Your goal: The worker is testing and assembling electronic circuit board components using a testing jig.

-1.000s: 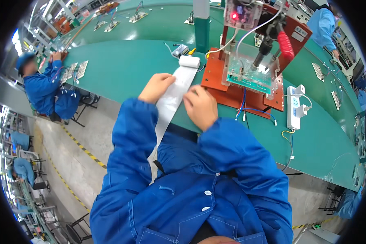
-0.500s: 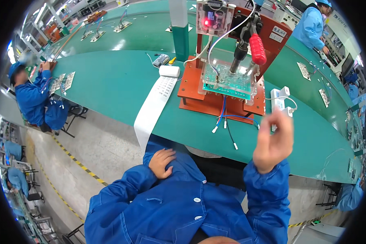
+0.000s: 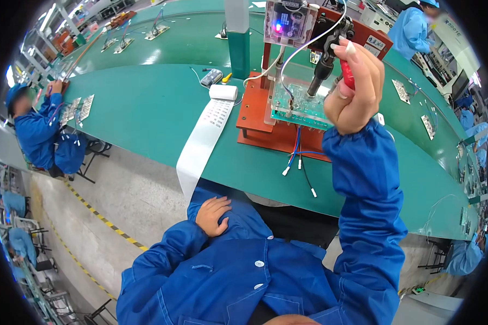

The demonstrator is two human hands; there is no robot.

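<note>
My right hand (image 3: 360, 89) is curled around the red handle (image 3: 347, 75) at the upper right of the orange fixture (image 3: 256, 111), fingers and palm closed about it; how hard I am squeezing, I cannot tell. My left hand (image 3: 213, 216) lies empty on my lap, below and to the left of the fixture, thumb spread away from the fingers.

The handle's sleeve looks like smooth rubber or plastic over a stiff metal lever, so I judge it a little yielding on the skin, perhaps slick, and firm underneath. It belongs to the fixture, so I carry none of its weight; the best hold is around the middle of the red sleeve, clear of the black linkage.

The dark plunger (image 3: 321, 72) slants over the middle of the fixture; whether it bears on anything, I cannot tell. The green circuit board (image 3: 301, 119) sits in the fixture under a clear plate, light and rigid by its look, its small parts easily hurt, so edges are the place to touch it.

Loose wires (image 3: 297, 151) hang at the fixture's front, and a white label strip (image 3: 203, 135) lies to its left.
</note>
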